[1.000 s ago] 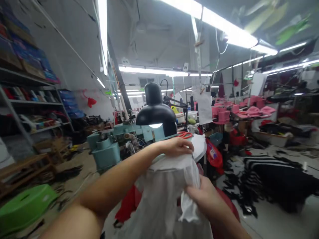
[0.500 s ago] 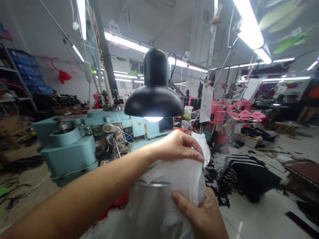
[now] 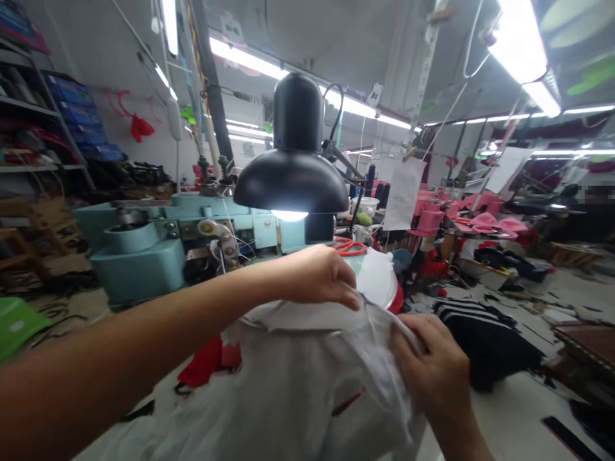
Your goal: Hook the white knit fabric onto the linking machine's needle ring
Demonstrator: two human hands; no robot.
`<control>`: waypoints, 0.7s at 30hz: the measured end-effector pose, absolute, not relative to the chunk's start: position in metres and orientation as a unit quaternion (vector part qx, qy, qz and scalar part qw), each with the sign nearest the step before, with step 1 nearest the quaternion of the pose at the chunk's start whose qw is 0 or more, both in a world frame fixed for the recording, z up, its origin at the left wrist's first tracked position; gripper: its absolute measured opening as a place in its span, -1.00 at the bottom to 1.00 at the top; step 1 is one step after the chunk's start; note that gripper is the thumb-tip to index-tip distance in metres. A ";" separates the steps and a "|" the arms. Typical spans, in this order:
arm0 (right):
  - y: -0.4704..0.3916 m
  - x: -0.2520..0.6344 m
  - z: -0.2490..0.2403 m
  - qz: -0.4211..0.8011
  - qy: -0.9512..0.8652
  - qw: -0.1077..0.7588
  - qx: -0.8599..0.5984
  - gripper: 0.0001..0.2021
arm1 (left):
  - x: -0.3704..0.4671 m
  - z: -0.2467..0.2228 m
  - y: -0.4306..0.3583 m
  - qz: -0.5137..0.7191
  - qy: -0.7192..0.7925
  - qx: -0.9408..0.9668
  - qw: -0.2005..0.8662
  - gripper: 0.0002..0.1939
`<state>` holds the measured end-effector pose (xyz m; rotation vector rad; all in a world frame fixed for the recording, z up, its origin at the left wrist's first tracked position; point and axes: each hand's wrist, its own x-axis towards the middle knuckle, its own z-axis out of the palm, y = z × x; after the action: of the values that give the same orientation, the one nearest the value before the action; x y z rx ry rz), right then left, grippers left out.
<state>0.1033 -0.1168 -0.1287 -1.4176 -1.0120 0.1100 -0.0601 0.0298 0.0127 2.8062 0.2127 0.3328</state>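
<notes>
White fabric (image 3: 288, 371) hangs in front of me, spread over a round rim below the black lamp (image 3: 293, 176). My left hand (image 3: 327, 275) reaches across from the left and pinches the fabric's upper edge. At the right, my right hand (image 3: 427, 358) has its fingers closed on the same cloth, which stretches between both hands. The rim is mostly covered by cloth. Behind my left hand lie orange-red scissors (image 3: 348, 247), beside a white piece (image 3: 377, 275).
A light-blue machine (image 3: 139, 262) stands at the left, with metal parts near its middle. Black striped cloth (image 3: 480, 339) lies low at the right. A green object (image 3: 22, 323) is at the far left. Pink machines (image 3: 427, 218) stand farther back.
My right hand has moved up and right, from below the cloth's edge to gripping it. My left hand has shifted slightly left. The cloth is pulled open between them, and the view has shifted.
</notes>
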 end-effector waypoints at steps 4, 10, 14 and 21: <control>-0.110 0.106 -0.135 0.330 -0.356 0.686 -0.542 -0.62 | -0.052 0.014 0.016 0.149 0.081 0.966 0.197 -0.88; -0.118 0.082 -0.153 0.519 -0.350 0.611 -0.485 -0.50 | -0.039 -0.005 0.043 0.101 0.055 0.937 0.330 -0.84; -0.105 0.076 -0.161 0.522 -0.307 0.661 -0.442 -0.42 | -0.040 -0.012 0.056 0.111 0.053 0.903 0.413 -0.75; -0.105 0.051 -0.135 0.410 -0.457 0.615 -0.495 -0.57 | -0.042 -0.005 0.048 0.121 0.100 0.873 0.462 -0.64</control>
<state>0.0515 -0.1052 -0.1347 -1.1417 -1.0534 0.9439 -0.0420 0.0479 -0.0055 2.1458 0.2470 0.2976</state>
